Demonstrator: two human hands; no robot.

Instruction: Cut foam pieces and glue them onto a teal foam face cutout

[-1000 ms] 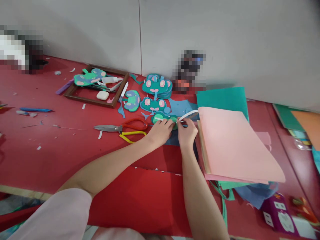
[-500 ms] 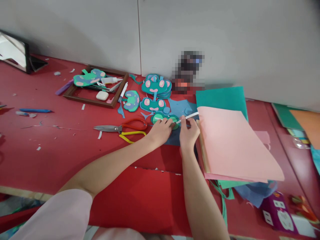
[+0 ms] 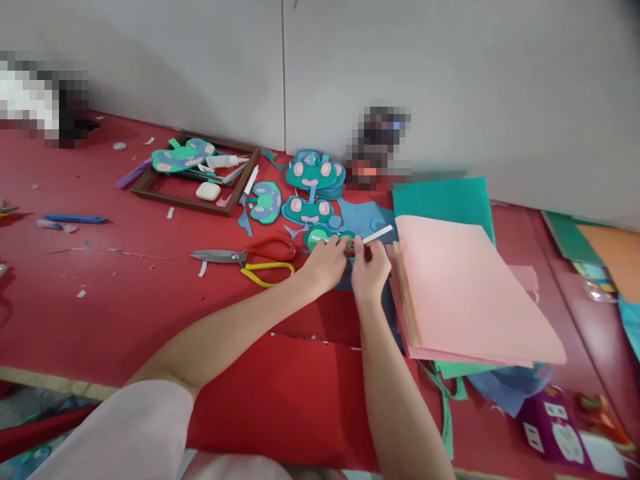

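A green felt cutout with rounded lobes lies on the table, a pale strip across its lighter green circle. My left hand is closed over its front edge, fingers bent and tips pressed against it. Right beside it, my right hand pinches a narrow white strip that sticks out to the upper right. The hands' fingertips almost meet, and what lies between them is partly hidden. Just behind is a teal felt frog face with pink eyes. Scissors with red and yellow handles rest left of my left hand.
A stack of felt sheets with pink on top stands at right. Behind are piled frog faces and blue felt scraps. A brown frame tray holds small tools. A purple box sits at lower right.
My right hand has shifted slightly left and down, closer to my left hand, with the white strip. The strip's far end has come away from the pink sheet. My left hand stays on the felt.
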